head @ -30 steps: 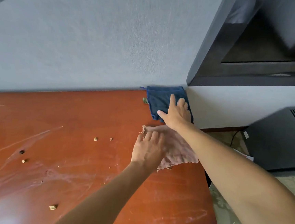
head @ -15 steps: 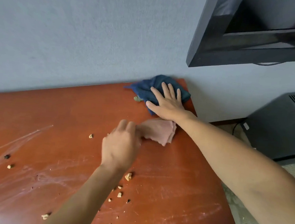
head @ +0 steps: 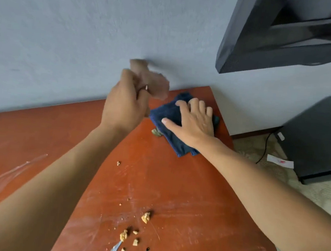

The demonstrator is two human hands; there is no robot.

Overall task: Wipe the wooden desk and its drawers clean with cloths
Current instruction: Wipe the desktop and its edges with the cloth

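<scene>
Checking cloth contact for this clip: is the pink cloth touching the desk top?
Apart. The head view shows the pink cloth lifted in the left hand, blurred against the wall, clear of the desk.

Two bare arms reach forward, hands apart.

The left hand is raised, blurred, with fingers curled in a grip. The right hand lies palm down, fingers spread and nearly straight, thumb out to the left.
</scene>
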